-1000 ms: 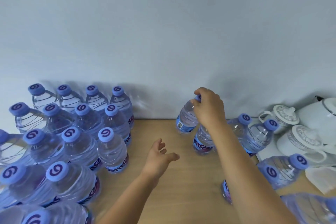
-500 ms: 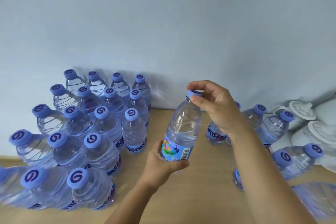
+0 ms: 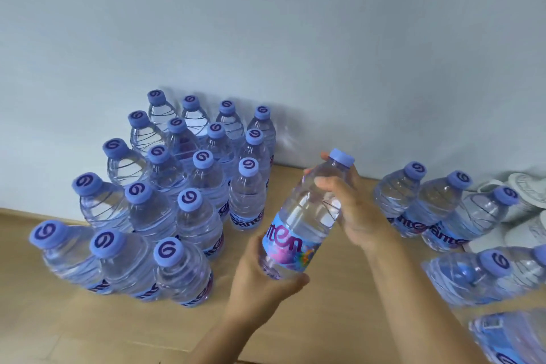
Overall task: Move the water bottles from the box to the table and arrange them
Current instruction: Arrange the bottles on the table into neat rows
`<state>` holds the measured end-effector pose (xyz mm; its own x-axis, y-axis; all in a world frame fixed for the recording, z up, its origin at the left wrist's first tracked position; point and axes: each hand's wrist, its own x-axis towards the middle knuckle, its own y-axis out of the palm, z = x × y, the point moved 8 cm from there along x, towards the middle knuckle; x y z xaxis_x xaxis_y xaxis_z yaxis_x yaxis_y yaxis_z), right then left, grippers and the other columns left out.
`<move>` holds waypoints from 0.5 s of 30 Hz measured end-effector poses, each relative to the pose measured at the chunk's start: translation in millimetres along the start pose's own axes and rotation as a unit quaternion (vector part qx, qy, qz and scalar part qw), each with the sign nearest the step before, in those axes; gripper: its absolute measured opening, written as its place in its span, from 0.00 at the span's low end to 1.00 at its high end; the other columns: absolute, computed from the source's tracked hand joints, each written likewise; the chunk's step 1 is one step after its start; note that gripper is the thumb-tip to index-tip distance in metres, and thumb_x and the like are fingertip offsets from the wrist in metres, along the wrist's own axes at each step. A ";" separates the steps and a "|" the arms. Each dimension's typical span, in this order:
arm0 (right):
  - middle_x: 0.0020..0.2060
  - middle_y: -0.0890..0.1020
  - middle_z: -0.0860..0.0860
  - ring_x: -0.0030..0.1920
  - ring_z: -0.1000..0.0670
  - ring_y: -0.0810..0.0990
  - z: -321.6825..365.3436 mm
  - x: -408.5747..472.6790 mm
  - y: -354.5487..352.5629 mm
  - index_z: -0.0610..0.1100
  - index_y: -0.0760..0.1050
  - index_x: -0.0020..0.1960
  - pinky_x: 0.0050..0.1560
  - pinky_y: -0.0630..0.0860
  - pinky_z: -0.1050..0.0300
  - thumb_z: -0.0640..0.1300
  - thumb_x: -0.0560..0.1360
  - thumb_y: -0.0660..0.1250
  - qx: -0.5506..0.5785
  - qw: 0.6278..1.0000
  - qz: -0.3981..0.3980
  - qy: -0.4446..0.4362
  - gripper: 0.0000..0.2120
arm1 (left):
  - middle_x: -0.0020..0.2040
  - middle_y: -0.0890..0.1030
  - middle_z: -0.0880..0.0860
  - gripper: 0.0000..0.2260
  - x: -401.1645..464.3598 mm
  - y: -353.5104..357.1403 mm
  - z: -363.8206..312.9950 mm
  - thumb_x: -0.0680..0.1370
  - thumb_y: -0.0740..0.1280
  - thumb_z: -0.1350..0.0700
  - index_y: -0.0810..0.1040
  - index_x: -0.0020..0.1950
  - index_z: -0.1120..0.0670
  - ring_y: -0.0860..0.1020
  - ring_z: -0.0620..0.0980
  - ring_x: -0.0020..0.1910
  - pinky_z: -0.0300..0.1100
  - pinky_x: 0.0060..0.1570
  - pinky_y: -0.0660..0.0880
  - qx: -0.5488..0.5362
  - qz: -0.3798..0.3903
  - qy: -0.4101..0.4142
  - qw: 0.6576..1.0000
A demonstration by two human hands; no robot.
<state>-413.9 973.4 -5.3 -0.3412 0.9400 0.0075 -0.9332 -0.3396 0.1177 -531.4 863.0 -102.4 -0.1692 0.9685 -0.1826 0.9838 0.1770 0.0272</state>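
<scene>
Both my arms are bare here, no sleeves in sight from wrist to where the forearms leave the bottom of the view. My left hand (image 3: 260, 281) shows no ring, no watch, no glove, and there's no strap or band at that wrist. My right hand (image 3: 351, 210) is just as plain: bare fingers, nothing worn on the wrist, forearm uncovered all the way down. The nails I can make out look short and unpainted.
</scene>
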 end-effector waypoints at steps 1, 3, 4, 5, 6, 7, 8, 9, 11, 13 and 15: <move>0.39 0.84 0.51 0.41 0.51 0.83 -3.2 1.4 2.9 0.54 0.80 0.41 0.44 0.78 0.55 0.53 0.59 0.71 -0.057 0.998 0.002 0.008 0.11 | 0.46 0.82 0.41 0.32 -4.7 -8.9 0.2 0.54 0.78 0.57 0.72 0.55 0.45 0.81 0.40 0.42 0.35 0.39 0.78 0.027 -0.058 0.017 0.998; 0.40 0.84 0.52 0.43 0.53 0.83 -12.8 1.6 8.5 0.49 0.79 0.43 0.46 0.78 0.54 0.58 0.63 0.70 -0.160 0.987 -0.010 0.023 0.15 | 0.52 0.80 0.44 0.34 -13.5 -20.4 2.2 0.56 0.78 0.56 0.70 0.58 0.42 0.80 0.44 0.50 0.42 0.47 0.79 0.063 -0.130 0.036 0.989; 0.40 0.84 0.54 0.43 0.55 0.83 -17.7 0.9 10.1 0.49 0.79 0.44 0.45 0.77 0.56 0.58 0.64 0.70 -0.178 0.983 -0.028 0.028 0.15 | 0.56 0.77 0.47 0.35 -15.9 -23.8 5.7 0.57 0.78 0.56 0.68 0.60 0.41 0.79 0.47 0.53 0.47 0.51 0.78 0.075 -0.141 0.037 0.986; 0.38 0.84 0.55 0.41 0.56 0.82 -21.3 0.5 10.9 0.50 0.79 0.43 0.43 0.76 0.57 0.58 0.64 0.70 -0.181 0.982 -0.043 0.031 0.14 | 0.58 0.75 0.49 0.35 -17.2 -26.1 8.6 0.59 0.77 0.57 0.67 0.62 0.41 0.78 0.48 0.56 0.49 0.54 0.77 0.084 -0.143 0.038 0.985; 0.37 0.84 0.55 0.40 0.56 0.82 -24.2 0.6 13.1 0.49 0.79 0.43 0.43 0.76 0.58 0.56 0.63 0.70 -0.174 0.983 -0.047 0.033 0.13 | 0.59 0.74 0.49 0.36 -18.4 -29.2 11.0 0.60 0.77 0.57 0.66 0.62 0.40 0.77 0.49 0.57 0.49 0.55 0.76 0.092 -0.141 0.036 0.985; 0.37 0.84 0.55 0.40 0.56 0.82 -26.8 1.5 15.7 0.48 0.79 0.43 0.43 0.77 0.57 0.54 0.63 0.71 -0.157 0.986 -0.045 0.039 0.13 | 0.59 0.73 0.48 0.35 -18.1 -31.3 13.5 0.60 0.76 0.57 0.66 0.63 0.41 0.77 0.48 0.57 0.47 0.55 0.77 0.093 -0.134 0.028 0.986; 0.37 0.84 0.54 0.39 0.55 0.82 -28.5 2.9 19.1 0.47 0.79 0.45 0.43 0.77 0.58 0.51 0.62 0.72 -0.140 0.988 -0.037 0.043 0.14 | 0.58 0.74 0.47 0.34 -16.9 -31.9 17.1 0.60 0.75 0.56 0.67 0.62 0.42 0.78 0.45 0.54 0.44 0.52 0.78 0.080 -0.120 0.011 0.990; 0.37 0.84 0.53 0.38 0.55 0.82 -30.0 4.6 24.7 0.44 0.79 0.47 0.41 0.77 0.60 0.50 0.61 0.72 -0.127 0.990 -0.025 0.046 0.16 | 0.54 0.78 0.45 0.34 -15.6 -32.3 22.1 0.59 0.75 0.56 0.68 0.62 0.43 0.80 0.43 0.50 0.40 0.49 0.79 0.053 -0.100 -0.012 0.993; 0.36 0.84 0.54 0.37 0.56 0.81 -32.4 6.9 34.2 0.40 0.78 0.49 0.38 0.76 0.64 0.48 0.60 0.72 -0.116 0.992 -0.013 0.050 0.20 | 0.45 0.83 0.45 0.33 -12.2 -33.8 32.2 0.57 0.76 0.58 0.70 0.59 0.46 0.81 0.42 0.42 0.35 0.40 0.78 -0.002 -0.071 -0.054 0.996; 0.39 0.83 0.51 0.39 0.55 0.81 -36.8 7.3 42.4 0.39 0.77 0.49 0.40 0.77 0.62 0.47 0.60 0.72 -0.123 0.991 -0.003 0.054 0.21 | 0.41 0.83 0.45 0.32 -11.5 -39.0 37.0 0.57 0.78 0.60 0.70 0.58 0.48 0.82 0.42 0.40 0.34 0.39 0.77 -0.004 -0.078 -0.067 0.995; 0.42 0.83 0.49 0.41 0.54 0.81 -40.3 6.2 49.9 0.40 0.77 0.49 0.45 0.78 0.60 0.47 0.60 0.72 -0.133 0.989 0.010 0.058 0.20 | 0.41 0.83 0.45 0.31 -13.2 -43.9 38.5 0.60 0.79 0.65 0.71 0.56 0.48 0.81 0.40 0.39 0.31 0.37 0.76 0.006 -0.103 -0.061 0.993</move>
<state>-467.1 960.9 -39.3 -0.3553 0.9284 -0.1092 -0.9178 -0.3686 -0.1475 -570.1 835.7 -139.0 -0.3591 0.8838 -0.2999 0.9299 0.3664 -0.0337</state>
